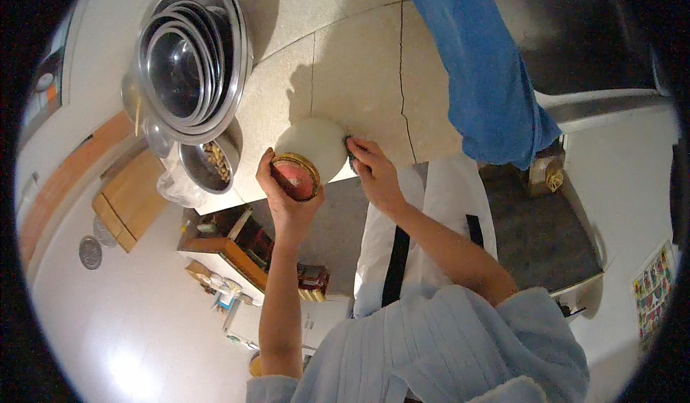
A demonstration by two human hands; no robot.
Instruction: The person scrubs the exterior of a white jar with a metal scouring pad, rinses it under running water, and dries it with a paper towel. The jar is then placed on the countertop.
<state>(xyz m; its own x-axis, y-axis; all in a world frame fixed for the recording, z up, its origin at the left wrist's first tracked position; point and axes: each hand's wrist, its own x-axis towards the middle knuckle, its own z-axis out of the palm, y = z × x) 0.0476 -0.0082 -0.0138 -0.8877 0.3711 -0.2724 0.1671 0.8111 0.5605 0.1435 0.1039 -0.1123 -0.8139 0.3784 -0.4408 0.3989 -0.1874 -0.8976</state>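
Note:
A pale, rounded jar (321, 139) lies tilted over the near edge of the tiled counter. Its reddish lid (295, 177) with a gold rim faces back toward me. My left hand (289, 205) is closed round the lid end, thumb and fingers on opposite sides. Pinched in my right hand (375, 175) is a small dark scouring pad (351, 151), pressed against the right side of the jar. The fingers partly hide the pad, so its exact shape does not show.
Nested steel bowls (235, 108) stand at the counter's far left. Beside them are a small metal bowl (188, 167) with yellowish pieces and a clear plastic bag (178, 190). Blue denim cloth (480, 65) hangs over the right edge. Low shelves (237, 261) stand below.

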